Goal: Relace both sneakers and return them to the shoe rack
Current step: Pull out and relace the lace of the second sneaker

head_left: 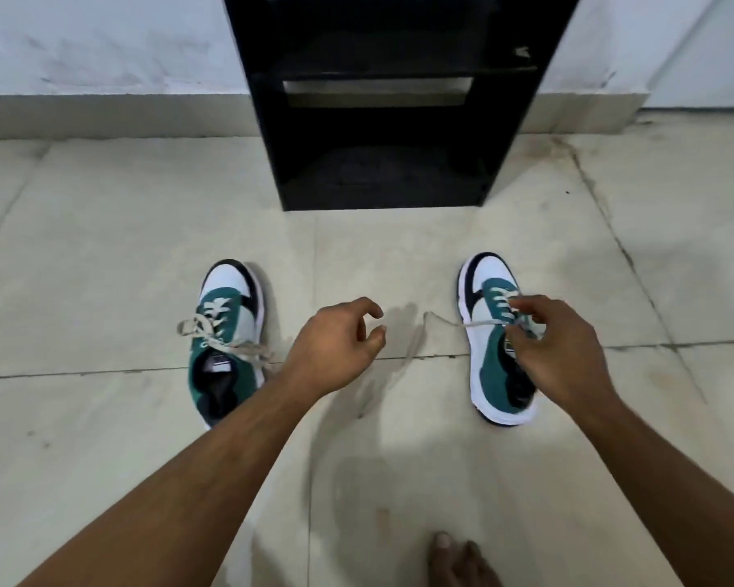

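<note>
Relacing on the floor, in front of an empty black rack [382,133] — shelves bare as far as visible.

Two sneakers well apart on the tiles: left sneaker [225,341] with loose lace ends draped over it, right sneaker [498,345] partly laced. Right hand [556,349] pinching the lace [446,322] at the eyelets; left hand [335,345] hovering between the shoes, fingers curled, holding nothing. Likely risk — free end slipping back out through the eyelet if tugged unevenly.
</note>
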